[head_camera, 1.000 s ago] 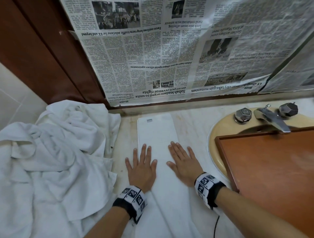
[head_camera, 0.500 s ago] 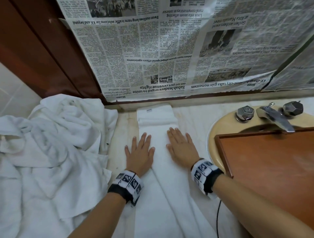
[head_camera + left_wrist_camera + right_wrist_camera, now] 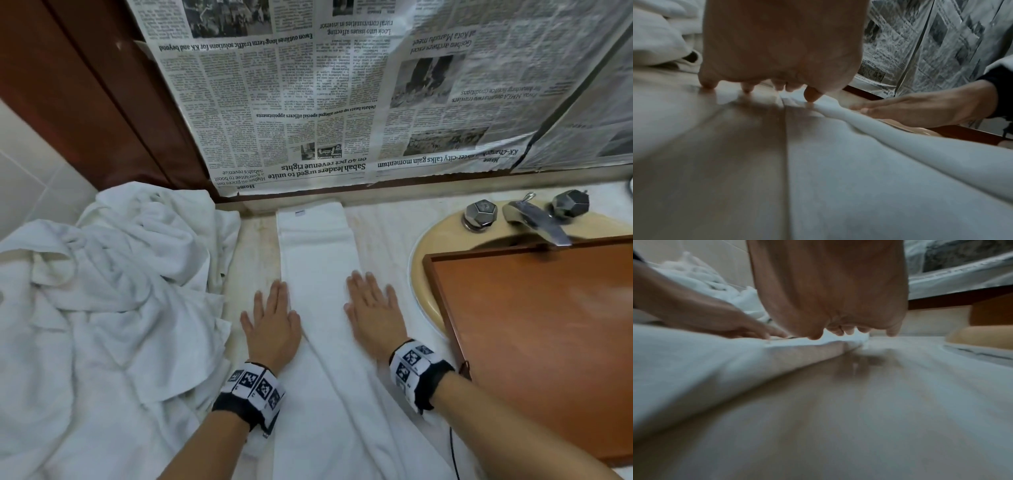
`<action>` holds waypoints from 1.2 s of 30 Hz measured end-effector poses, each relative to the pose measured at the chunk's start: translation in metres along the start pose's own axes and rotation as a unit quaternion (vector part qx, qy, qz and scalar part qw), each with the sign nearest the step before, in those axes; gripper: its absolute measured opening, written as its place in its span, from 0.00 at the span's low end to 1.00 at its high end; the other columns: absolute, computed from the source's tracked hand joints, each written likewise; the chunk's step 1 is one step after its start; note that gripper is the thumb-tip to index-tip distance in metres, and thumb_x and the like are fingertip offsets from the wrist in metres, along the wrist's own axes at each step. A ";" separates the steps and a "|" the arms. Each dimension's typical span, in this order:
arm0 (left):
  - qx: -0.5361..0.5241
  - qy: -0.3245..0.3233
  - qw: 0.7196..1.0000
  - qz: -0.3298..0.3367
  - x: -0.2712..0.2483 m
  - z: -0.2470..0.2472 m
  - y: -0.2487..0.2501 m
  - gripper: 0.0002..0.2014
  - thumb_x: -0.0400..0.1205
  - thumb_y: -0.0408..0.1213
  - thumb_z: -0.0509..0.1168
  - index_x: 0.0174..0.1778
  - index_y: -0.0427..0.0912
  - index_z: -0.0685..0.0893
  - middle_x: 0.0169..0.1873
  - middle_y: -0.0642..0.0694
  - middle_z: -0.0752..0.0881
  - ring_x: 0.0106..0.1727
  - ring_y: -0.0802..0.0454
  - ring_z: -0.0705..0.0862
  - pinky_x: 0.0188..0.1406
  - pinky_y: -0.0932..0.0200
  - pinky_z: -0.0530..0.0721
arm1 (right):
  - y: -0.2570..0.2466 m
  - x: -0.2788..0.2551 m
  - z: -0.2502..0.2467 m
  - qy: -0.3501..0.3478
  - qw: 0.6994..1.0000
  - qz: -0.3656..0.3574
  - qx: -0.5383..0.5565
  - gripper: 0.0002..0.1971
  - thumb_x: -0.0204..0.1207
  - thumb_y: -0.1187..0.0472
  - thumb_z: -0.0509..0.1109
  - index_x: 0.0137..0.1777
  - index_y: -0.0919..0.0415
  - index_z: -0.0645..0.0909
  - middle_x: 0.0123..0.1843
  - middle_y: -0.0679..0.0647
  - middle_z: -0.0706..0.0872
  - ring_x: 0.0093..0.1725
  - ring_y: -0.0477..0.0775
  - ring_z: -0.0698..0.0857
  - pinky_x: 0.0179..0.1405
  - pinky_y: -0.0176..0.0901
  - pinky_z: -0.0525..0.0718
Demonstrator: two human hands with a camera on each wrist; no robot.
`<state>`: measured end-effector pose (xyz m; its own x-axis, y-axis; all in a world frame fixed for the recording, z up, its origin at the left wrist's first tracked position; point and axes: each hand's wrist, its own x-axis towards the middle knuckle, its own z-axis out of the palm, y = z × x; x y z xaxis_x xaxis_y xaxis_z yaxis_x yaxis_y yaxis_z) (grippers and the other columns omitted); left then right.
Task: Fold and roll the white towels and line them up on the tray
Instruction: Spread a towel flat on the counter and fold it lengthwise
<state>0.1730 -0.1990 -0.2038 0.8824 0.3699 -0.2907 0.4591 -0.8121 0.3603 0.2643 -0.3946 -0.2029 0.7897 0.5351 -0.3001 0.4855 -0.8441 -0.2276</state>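
1. One folded towel (image 3: 317, 274) lies as a long strip beside the sink (image 3: 424, 246) from my head view; my left hand (image 3: 272, 329) and right hand (image 3: 373, 311) press flat along its edges, fingers straight. The tray (image 3: 534, 342) over the sink holds no rolls I can see, and the towel pile (image 3: 102, 291) waits on the strip's far side from the sink.
2. Left wrist: fingertips (image 3: 708, 84) touch down spread, pinching nothing.
3. Right wrist: fingers (image 3: 893, 332) rest on the counter between strip and sink. I judge folding done, rolling unstarted.
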 end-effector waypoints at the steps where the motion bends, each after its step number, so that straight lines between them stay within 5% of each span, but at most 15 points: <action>1: -0.003 0.002 1.000 0.015 -0.004 0.001 0.003 0.29 0.90 0.49 0.45 0.88 0.62 0.43 0.87 0.61 0.41 0.88 0.46 0.41 0.83 0.30 0.41 | -0.008 -0.008 0.004 0.003 1.000 -0.028 -0.002 0.37 0.80 0.42 0.24 0.88 0.53 0.38 0.86 0.42 0.32 0.85 0.47 0.31 0.84 0.59 0.34; 4: 0.025 0.000 0.999 0.039 -0.014 0.005 0.005 0.26 0.91 0.51 0.43 0.86 0.70 0.46 0.87 0.62 0.43 0.88 0.47 0.40 0.83 0.30 0.41 | -0.019 -0.024 0.017 -0.022 0.998 -0.061 0.002 0.38 0.77 0.40 0.22 0.88 0.50 0.37 0.87 0.40 0.32 0.86 0.47 0.32 0.85 0.60 0.36; 7: 0.006 0.009 1.000 0.012 -0.014 0.001 -0.001 0.26 0.90 0.47 0.48 0.85 0.68 0.54 0.88 0.60 0.50 0.88 0.47 0.45 0.83 0.29 0.46 | -0.012 -0.023 0.012 -0.008 1.000 -0.010 0.012 0.32 0.85 0.44 0.29 0.89 0.52 0.40 0.89 0.43 0.37 0.87 0.48 0.36 0.86 0.59 0.40; 9: -0.003 0.021 0.999 0.025 -0.015 -0.004 -0.003 0.24 0.88 0.46 0.53 0.82 0.66 0.67 0.86 0.55 0.59 0.87 0.43 0.54 0.81 0.29 0.55 | -0.011 -0.030 0.002 0.023 0.998 0.016 0.048 0.28 0.90 0.49 0.43 0.87 0.57 0.55 0.90 0.51 0.52 0.88 0.54 0.50 0.84 0.56 0.52; 11: 0.000 0.048 0.995 0.088 -0.018 -0.006 -0.003 0.18 0.85 0.46 0.60 0.71 0.63 0.81 0.81 0.53 0.69 0.80 0.42 0.67 0.73 0.35 0.68 | -0.014 -0.049 -0.005 0.043 0.996 0.010 0.074 0.22 0.88 0.48 0.53 0.76 0.58 0.71 0.79 0.55 0.70 0.78 0.58 0.68 0.73 0.52 0.68; 13: 0.003 0.046 0.991 0.127 -0.019 -0.003 -0.002 0.12 0.84 0.46 0.64 0.62 0.61 0.86 0.76 0.56 0.74 0.73 0.45 0.72 0.64 0.43 0.75 | -0.016 -0.071 -0.007 0.014 0.996 0.005 0.092 0.21 0.85 0.44 0.59 0.69 0.57 0.75 0.69 0.53 0.74 0.69 0.57 0.72 0.65 0.50 0.74; 18: 0.002 0.008 0.991 0.135 -0.011 -0.008 0.000 0.06 0.85 0.40 0.65 0.55 0.52 0.85 0.63 0.55 0.78 0.59 0.46 0.78 0.51 0.49 0.80 | -0.025 -0.096 -0.007 -0.066 0.988 0.055 0.130 0.09 0.82 0.50 0.64 0.54 0.54 0.77 0.59 0.51 0.75 0.64 0.55 0.74 0.61 0.47 0.78; 21: 0.001 -0.006 0.988 0.154 -0.008 -0.011 -0.008 0.07 0.85 0.36 0.63 0.56 0.49 0.84 0.57 0.53 0.81 0.56 0.43 0.80 0.49 0.49 0.79 | -0.040 -0.102 -0.015 -0.085 0.979 0.077 0.168 0.07 0.82 0.53 0.62 0.47 0.55 0.72 0.51 0.51 0.78 0.52 0.55 0.79 0.45 0.46 0.77; 24: -0.039 -0.022 0.982 0.181 -0.007 -0.012 -0.018 0.12 0.84 0.33 0.65 0.61 0.49 0.86 0.53 0.53 0.81 0.56 0.47 0.80 0.56 0.49 0.79 | -0.055 -0.112 -0.022 -0.056 0.966 0.091 0.237 0.07 0.81 0.53 0.64 0.47 0.55 0.71 0.45 0.50 0.80 0.42 0.55 0.78 0.39 0.47 0.75; 30: -0.186 0.027 0.963 0.193 -0.016 -0.024 -0.037 0.07 0.83 0.32 0.69 0.50 0.46 0.92 0.53 0.50 0.80 0.52 0.53 0.83 0.60 0.60 0.78 | -0.093 -0.133 -0.037 0.001 0.946 0.072 0.317 0.08 0.79 0.53 0.68 0.54 0.52 0.75 0.46 0.53 0.82 0.41 0.48 0.78 0.37 0.39 0.77; 36: -0.243 0.044 0.952 0.182 -0.031 -0.032 -0.051 0.10 0.83 0.32 0.68 0.49 0.52 0.90 0.51 0.52 0.84 0.53 0.58 0.85 0.61 0.56 0.82 | -0.139 -0.135 -0.041 0.056 0.939 0.047 0.335 0.12 0.79 0.54 0.69 0.61 0.53 0.78 0.47 0.54 0.82 0.39 0.45 0.80 0.35 0.33 0.75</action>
<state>0.1252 -0.1544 -0.1848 0.9876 0.1572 -0.0003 0.0954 -0.5977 0.7960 0.1055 -0.3506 -0.0930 0.8699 0.4208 -0.2574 0.0964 -0.6568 -0.7479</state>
